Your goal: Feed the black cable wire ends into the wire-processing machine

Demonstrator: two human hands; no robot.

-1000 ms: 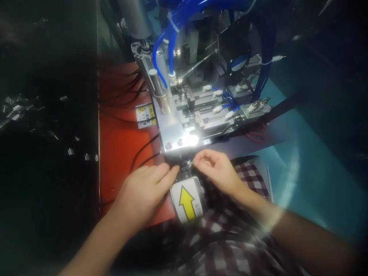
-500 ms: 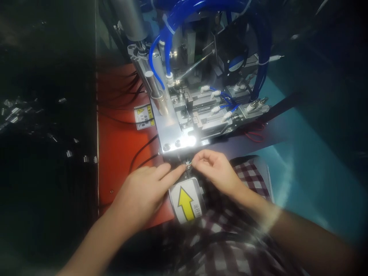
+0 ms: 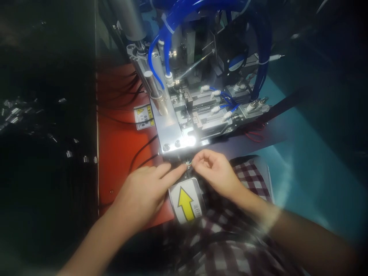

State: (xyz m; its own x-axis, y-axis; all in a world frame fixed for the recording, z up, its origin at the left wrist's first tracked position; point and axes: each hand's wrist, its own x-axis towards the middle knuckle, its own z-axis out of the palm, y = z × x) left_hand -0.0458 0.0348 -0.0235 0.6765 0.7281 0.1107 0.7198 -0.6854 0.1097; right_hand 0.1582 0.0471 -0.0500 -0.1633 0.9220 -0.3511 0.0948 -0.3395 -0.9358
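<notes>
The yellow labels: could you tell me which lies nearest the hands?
The white label with the yellow arrow, directly below the fingertips; the small warning sticker sits farther up.

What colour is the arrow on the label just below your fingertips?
The arrow is yellow, outlined black, on a white label; the head view shows it.

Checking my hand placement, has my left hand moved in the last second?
Yes: left hand edged right, forefinger now above the yellow arrow label, almost touching the right hand.
</notes>
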